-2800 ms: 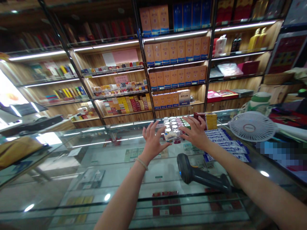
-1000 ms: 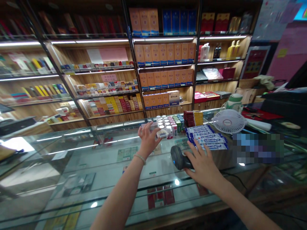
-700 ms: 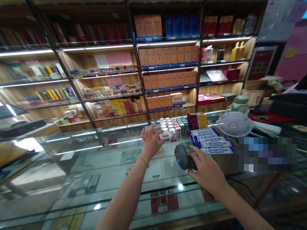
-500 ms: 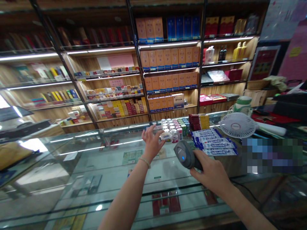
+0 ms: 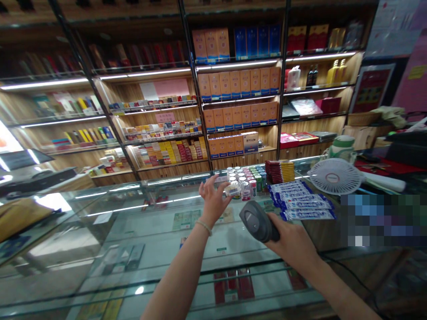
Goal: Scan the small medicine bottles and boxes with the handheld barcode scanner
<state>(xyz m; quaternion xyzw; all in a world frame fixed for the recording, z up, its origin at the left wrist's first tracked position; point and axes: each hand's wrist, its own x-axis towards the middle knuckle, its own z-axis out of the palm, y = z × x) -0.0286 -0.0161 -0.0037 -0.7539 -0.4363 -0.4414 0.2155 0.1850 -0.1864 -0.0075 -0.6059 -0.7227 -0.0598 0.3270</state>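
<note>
My left hand (image 5: 213, 201) is stretched over the glass counter (image 5: 150, 249), thumb and fingers pinching a small clear-and-white container (image 5: 232, 190). Its label is too small to read. Right behind that container stand rows of small bottles (image 5: 253, 180) with white, pink, green and blue parts. My right hand (image 5: 293, 240) is wrapped around the handle of a dark grey barcode scanner (image 5: 256, 221). The scanner's head points left, a short way below and to the right of the container, not touching it.
Blue-and-white packets (image 5: 303, 202) lie fanned beside a stack of red-and-yellow packs (image 5: 279, 172). A white fan (image 5: 334, 176) lies to their right, by a green-and-white jug (image 5: 342, 149). A black cable (image 5: 347, 271) trails near my right forearm. Stocked shelves (image 5: 240, 98) line the wall.
The scanner's head has turned and tipped a little, and the blue light on it no longer shows. My left hand keeps its pinch on the container. The view has shifted slightly.
</note>
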